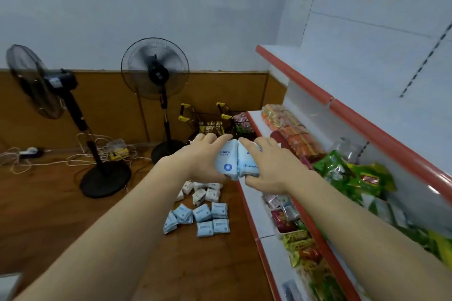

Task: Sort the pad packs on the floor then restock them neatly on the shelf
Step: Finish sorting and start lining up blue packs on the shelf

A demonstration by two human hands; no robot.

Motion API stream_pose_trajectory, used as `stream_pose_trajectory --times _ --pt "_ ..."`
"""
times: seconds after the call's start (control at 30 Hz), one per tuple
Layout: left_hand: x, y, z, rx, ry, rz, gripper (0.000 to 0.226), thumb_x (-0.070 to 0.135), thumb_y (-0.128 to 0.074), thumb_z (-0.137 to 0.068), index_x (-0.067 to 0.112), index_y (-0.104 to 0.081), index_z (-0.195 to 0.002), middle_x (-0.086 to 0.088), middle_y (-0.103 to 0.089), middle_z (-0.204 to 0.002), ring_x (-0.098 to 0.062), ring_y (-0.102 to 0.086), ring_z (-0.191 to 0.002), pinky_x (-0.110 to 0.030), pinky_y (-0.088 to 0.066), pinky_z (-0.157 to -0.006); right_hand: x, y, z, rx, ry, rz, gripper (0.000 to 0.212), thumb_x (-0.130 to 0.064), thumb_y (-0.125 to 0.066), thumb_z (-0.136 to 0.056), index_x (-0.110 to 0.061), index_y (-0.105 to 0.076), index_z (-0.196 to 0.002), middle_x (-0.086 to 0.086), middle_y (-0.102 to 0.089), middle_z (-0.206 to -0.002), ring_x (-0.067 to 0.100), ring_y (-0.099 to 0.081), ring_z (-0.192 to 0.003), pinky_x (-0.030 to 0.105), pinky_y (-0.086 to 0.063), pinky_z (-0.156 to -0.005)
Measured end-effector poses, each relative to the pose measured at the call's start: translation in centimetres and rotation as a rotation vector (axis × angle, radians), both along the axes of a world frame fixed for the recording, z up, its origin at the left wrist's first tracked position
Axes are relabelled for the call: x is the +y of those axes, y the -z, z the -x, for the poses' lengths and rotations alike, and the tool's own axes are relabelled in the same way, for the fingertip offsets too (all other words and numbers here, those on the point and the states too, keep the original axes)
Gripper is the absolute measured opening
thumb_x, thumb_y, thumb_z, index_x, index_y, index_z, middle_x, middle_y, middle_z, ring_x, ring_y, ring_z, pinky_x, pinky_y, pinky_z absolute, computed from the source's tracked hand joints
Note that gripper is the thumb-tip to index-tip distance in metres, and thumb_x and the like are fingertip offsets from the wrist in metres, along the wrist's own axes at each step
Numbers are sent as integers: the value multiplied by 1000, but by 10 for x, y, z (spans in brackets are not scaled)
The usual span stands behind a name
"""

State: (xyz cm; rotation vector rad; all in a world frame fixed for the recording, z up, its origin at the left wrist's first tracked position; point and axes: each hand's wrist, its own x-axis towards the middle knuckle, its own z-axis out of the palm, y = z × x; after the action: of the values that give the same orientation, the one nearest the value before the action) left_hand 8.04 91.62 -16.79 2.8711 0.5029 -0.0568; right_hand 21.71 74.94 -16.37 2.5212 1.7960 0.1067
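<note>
My left hand (198, 159) grips a light blue pad pack (226, 162) and my right hand (269, 164) grips a second blue pad pack (248, 166). The two packs are pressed side by side in the air at the front edge of the white shelf (247, 193). On the wooden floor below lie several blue pad packs (203, 219) in a loose group. Beyond them, closer to my hands, sits a cluster of white pad packs (201, 193).
The shelving with red edge strips (367, 127) runs along the right, stocked with green snack bags (352, 178) and orange packets (293, 129). Two standing fans (156, 73) (41, 83), tangled cables (107, 151) and wire baskets (212, 122) stand by the far wall.
</note>
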Motion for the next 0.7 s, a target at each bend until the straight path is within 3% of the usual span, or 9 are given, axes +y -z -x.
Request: stream_pose_trajectory --times 0.17,0.47,0.7 --pt "67 53 -42 62 -92 28 111 56 -74 -75 36 -1 -155 3 -27 -145 -23 -23 -135 -45 -39 -108 83 52 -56 58 -67 59 101 -55 -61 -84 -29 3 -158 5 -30 -143 27 -29 -134 47 -47 -96" --pt "170 147 -142 180 -169 65 107 60 -69 -81 28 -3 -158 0 -21 -157 -29 -17 -143 -48 -39 -109 210 142 -164 146 -66 159 108 -53 -72 -80 -22 -2 -157 8 -28 -147 29 -28 -136 50 -45 -100" --pt "240 264 -182 232 -161 120 103 55 -69 -81 30 -2 -156 1 -24 -154 -26 -20 -140 -48 -46 -102 280 256 -201 190 -23 233 104 -49 -76 -77 -24 -10 -154 6 -31 -143 29 -30 -135 49 -44 -99"
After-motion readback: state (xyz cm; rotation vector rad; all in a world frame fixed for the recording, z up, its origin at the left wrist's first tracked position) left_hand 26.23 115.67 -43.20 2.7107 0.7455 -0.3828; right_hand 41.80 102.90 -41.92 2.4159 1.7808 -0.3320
